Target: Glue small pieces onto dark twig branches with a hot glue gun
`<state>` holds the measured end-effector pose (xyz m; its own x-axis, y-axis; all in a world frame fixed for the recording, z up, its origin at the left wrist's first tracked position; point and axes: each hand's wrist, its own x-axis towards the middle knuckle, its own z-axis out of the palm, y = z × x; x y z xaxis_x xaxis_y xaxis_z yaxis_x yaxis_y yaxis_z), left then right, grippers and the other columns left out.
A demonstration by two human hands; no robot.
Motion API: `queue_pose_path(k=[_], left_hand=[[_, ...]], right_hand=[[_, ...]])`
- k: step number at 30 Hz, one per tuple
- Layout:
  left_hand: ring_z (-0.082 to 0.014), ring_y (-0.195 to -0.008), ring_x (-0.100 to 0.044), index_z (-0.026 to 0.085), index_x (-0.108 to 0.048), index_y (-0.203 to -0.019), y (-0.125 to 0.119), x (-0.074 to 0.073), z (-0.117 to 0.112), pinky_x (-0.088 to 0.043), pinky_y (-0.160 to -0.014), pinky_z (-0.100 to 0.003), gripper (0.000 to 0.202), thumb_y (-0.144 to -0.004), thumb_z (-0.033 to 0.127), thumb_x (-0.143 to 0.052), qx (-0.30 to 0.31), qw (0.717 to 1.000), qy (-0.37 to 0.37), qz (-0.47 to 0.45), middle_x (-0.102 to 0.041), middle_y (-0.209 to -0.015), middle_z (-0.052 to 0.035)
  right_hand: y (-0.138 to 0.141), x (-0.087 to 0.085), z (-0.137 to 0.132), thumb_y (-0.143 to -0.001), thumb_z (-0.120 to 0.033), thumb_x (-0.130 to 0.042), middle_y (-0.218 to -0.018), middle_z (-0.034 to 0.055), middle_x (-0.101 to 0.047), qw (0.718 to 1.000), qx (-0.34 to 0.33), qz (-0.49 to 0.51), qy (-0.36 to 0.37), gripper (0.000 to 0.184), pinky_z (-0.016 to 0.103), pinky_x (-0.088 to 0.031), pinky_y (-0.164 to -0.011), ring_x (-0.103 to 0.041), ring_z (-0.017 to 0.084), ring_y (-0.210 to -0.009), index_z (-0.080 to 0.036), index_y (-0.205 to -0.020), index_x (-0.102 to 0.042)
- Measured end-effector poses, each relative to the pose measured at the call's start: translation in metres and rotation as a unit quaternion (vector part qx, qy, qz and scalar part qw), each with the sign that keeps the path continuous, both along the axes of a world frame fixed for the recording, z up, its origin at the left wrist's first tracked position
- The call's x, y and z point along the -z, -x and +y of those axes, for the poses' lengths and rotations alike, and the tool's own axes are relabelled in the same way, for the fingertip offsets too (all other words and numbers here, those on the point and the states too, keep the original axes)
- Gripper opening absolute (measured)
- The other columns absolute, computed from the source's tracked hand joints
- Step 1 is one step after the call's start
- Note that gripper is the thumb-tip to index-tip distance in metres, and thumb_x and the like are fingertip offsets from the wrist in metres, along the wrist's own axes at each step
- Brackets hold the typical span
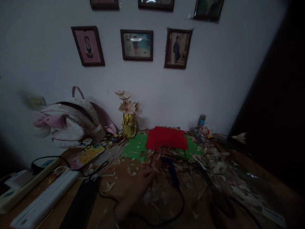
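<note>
Nearest the camera, the left hand (pixel 135 194) hangs open over the counter (pixel 119 179), fingers (pixel 149 173) extended and clamped on nothing, just short of what appears to be a black hot-glue gun (pixel 170 170), apparently kept within reach on its cord (pixel 182 203). Pale paper petals (pixel 214 165) lie strewn beside it. Beyond, red paper (pixel 166 138) overlaps a green sheet (pixel 135 147), seemingly a work mat, between a yellow vase of paper flowers (pixel 128 125) and a blue-capped tube (pixel 202 120). A backpack (pixel 69 122) leans against the wall (pixel 214 79), under framed photographs (pixel 137 45).

Matt red paper (pixel 166 138) and matt green paper (pixel 135 146) lie on a smooth wooden tabletop (pixel 121 187).
</note>
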<state>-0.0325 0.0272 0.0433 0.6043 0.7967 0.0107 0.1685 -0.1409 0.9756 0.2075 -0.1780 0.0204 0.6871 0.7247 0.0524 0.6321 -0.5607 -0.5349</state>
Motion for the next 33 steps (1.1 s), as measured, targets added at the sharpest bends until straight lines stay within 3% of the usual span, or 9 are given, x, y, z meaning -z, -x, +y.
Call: queue_pose_path(k=[7, 11, 14, 16, 18, 21, 24, 27, 33], left_hand=[[-0.0098, -0.050, -0.039, 0.015, -0.051, -0.060, -0.001, 0.007, 0.005, -0.028, -0.046, -0.020, 0.029, -0.071, 0.039, -0.041, -0.009, 0.996, -0.063, 0.070, -0.044, -0.053, 0.0036], [-0.0101, -0.054, -0.037, 0.017, -0.043, -0.053, -0.002, 0.007, 0.003, -0.028, -0.050, -0.021, 0.019, -0.068, 0.028, -0.041, 0.011, 0.990, -0.107, 0.093, -0.038, -0.053, 0.0047], [-0.0093, -0.054, -0.034, 0.018, -0.038, -0.050, -0.003, 0.006, -0.003, -0.027, -0.051, -0.021, 0.015, -0.065, 0.021, -0.041, 0.053, 0.985, -0.126, 0.101, -0.034, -0.052, 0.0057], [-0.0088, -0.053, -0.033, 0.018, -0.037, -0.050, -0.004, 0.005, -0.007, -0.026, -0.050, -0.021, 0.014, -0.064, 0.018, -0.040, 0.079, 0.982, -0.131, 0.106, -0.033, -0.052, 0.0061], [-0.0084, -0.053, -0.032, 0.017, -0.040, -0.051, -0.004, 0.005, -0.010, -0.025, -0.050, -0.020, 0.012, -0.062, 0.014, -0.040, 0.095, 0.980, -0.137, 0.114, -0.035, -0.053, 0.0060], [-0.0086, -0.056, -0.036, 0.014, -0.050, -0.057, -0.004, 0.008, -0.012, -0.028, -0.051, -0.019, 0.012, -0.062, 0.011, -0.041, 0.119, 0.976, -0.144, 0.109, -0.043, -0.056, 0.0048], [-0.0093, -0.058, -0.041, 0.012, -0.059, -0.066, -0.004, 0.013, -0.009, -0.032, -0.054, -0.018, 0.019, -0.065, 0.011, -0.041, 0.138, 0.975, -0.142, 0.097, -0.052, -0.060, 0.0030], [-0.0098, -0.060, -0.045, 0.013, -0.062, -0.073, -0.004, 0.020, -0.007, -0.035, -0.057, -0.018, 0.023, -0.066, 0.010, -0.041, 0.135, 0.977, -0.141, 0.082, -0.059, -0.067, 0.0017], [-0.0110, -0.061, -0.046, 0.013, -0.064, -0.072, -0.002, 0.018, -0.006, -0.035, -0.057, -0.018, 0.022, -0.067, 0.013, -0.042, 0.113, 0.978, -0.130, 0.120, -0.060, -0.067, 0.0011]], right_hand=[[-0.016, 0.005, 0.015, -0.074, -0.038, -0.043, -0.088, 0.0112, -0.068, 0.994, -0.054, -0.093, 0.036, 0.032, 0.033, -0.043, -0.072, -0.062, 0.025, -0.082, -0.021, -0.083, -0.068], [-0.006, -0.006, 0.016, -0.073, -0.042, -0.044, -0.091, 0.0124, -0.067, 0.995, -0.037, -0.093, 0.019, 0.034, 0.034, -0.043, -0.071, -0.061, 0.027, -0.082, -0.020, -0.085, -0.068], [0.021, -0.020, 0.021, -0.075, -0.042, -0.042, -0.086, 0.0099, -0.068, 0.998, -0.062, -0.032, -0.006, 0.033, 0.031, -0.043, -0.073, -0.061, 0.024, -0.081, -0.022, -0.078, -0.067], [0.046, -0.027, 0.034, -0.075, -0.040, -0.044, -0.087, 0.0062, -0.067, 0.984, -0.162, 0.056, -0.040, 0.029, 0.026, -0.043, -0.073, -0.060, 0.020, -0.081, -0.024, -0.082, -0.066], [0.071, -0.027, 0.055, -0.074, -0.042, -0.046, -0.086, 0.0061, -0.067, 0.965, -0.220, 0.135, -0.056, 0.030, 0.024, -0.043, -0.071, -0.060, 0.018, -0.080, -0.020, -0.083, -0.066], [0.092, -0.019, 0.092, -0.072, -0.045, -0.052, -0.091, 0.0059, -0.067, 0.945, -0.252, 0.195, -0.078, 0.035, 0.026, -0.042, -0.074, -0.059, 0.020, -0.085, -0.019, -0.090, -0.065], [0.095, -0.007, 0.123, -0.069, -0.043, -0.056, -0.086, 0.0060, -0.067, 0.911, -0.287, 0.279, -0.096, 0.033, 0.026, -0.043, -0.071, -0.060, 0.020, -0.082, -0.015, -0.085, -0.066], [0.091, 0.001, 0.136, -0.069, -0.039, -0.057, -0.080, 0.0044, -0.067, 0.885, -0.310, 0.326, -0.117, 0.028, 0.025, -0.043, -0.068, -0.060, 0.019, -0.079, -0.014, -0.079, -0.066], [0.089, -0.004, 0.123, -0.071, -0.041, -0.052, -0.075, 0.0023, -0.065, 0.903, -0.277, 0.314, -0.102, 0.029, 0.026, -0.041, -0.066, -0.057, 0.018, -0.076, -0.014, -0.077, -0.064]])
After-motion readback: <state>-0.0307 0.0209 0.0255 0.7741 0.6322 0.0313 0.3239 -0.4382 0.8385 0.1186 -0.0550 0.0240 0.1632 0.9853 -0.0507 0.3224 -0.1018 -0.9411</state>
